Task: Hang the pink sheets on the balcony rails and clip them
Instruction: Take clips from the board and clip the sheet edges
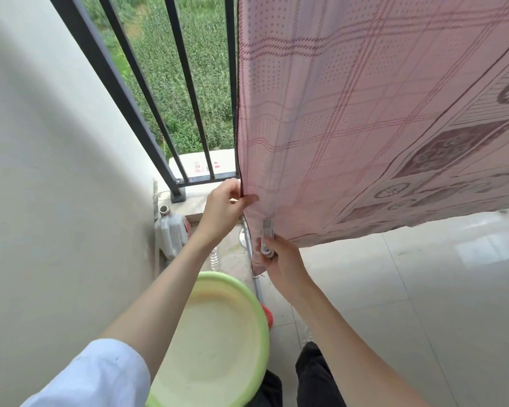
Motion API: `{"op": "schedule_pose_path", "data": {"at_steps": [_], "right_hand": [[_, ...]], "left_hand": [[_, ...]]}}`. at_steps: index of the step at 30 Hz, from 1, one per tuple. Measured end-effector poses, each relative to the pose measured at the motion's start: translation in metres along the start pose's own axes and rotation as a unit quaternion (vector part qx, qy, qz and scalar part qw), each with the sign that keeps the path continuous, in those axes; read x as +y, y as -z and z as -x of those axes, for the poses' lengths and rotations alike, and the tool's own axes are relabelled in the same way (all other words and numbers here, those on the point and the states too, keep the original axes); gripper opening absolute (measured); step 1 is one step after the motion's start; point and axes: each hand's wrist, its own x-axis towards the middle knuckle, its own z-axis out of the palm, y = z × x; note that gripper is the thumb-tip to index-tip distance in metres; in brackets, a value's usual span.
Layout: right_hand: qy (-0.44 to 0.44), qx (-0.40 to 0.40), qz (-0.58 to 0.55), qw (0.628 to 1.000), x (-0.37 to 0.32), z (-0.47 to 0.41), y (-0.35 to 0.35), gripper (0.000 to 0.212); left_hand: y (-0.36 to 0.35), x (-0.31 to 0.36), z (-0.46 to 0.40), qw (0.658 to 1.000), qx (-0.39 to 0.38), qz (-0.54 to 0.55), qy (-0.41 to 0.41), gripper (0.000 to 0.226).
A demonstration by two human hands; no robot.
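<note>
A pink patterned sheet (365, 113) hangs down over the black balcony rails (185, 83), covering the right part of them. My left hand (224, 207) pinches the sheet's dark left edge near its lower corner. My right hand (279, 259) grips a white clothes clip (267, 236), whose jaws sit on the sheet's bottom edge just right of my left hand. The top of the rail is out of view.
A light green basin (247, 304) stands on the tiled floor below my arms. A white plastic jug (171, 230) and a clear bottle (215, 258) stand in the corner by the cream wall (41, 171). Green field shows beyond the bars.
</note>
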Motion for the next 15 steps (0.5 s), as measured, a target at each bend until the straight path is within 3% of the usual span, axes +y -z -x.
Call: {"op": "schedule_pose_path", "data": {"at_steps": [4, 6, 9, 10, 13, 15], "right_hand": [[-0.082, -0.062, -0.137, 0.985, 0.007, 0.007, -0.007, 0.012], [-0.1, -0.056, -0.149, 0.982, 0.013, 0.008, -0.011, 0.014], [-0.097, -0.04, -0.143, 0.984, 0.017, 0.011, -0.016, 0.015], [-0.099, -0.038, -0.15, 0.983, 0.019, 0.011, -0.016, 0.015], [-0.103, -0.052, -0.197, 0.974, 0.021, 0.014, -0.018, 0.02], [-0.089, -0.067, -0.187, 0.976, 0.021, 0.016, -0.021, 0.02]], "left_hand": [[0.009, -0.001, -0.004, 1.0, -0.023, -0.01, 0.012, 0.065], [0.014, 0.008, -0.001, 0.999, -0.039, -0.017, 0.019, 0.049], [0.019, 0.02, 0.001, 0.996, -0.086, -0.028, 0.01, 0.007], [0.021, 0.02, 0.001, 0.995, -0.099, -0.026, 0.008, 0.006], [0.024, 0.019, 0.001, 0.993, -0.111, -0.011, 0.027, 0.006], [0.024, 0.018, 0.0, 0.994, -0.1, -0.013, 0.049, 0.023]]}}
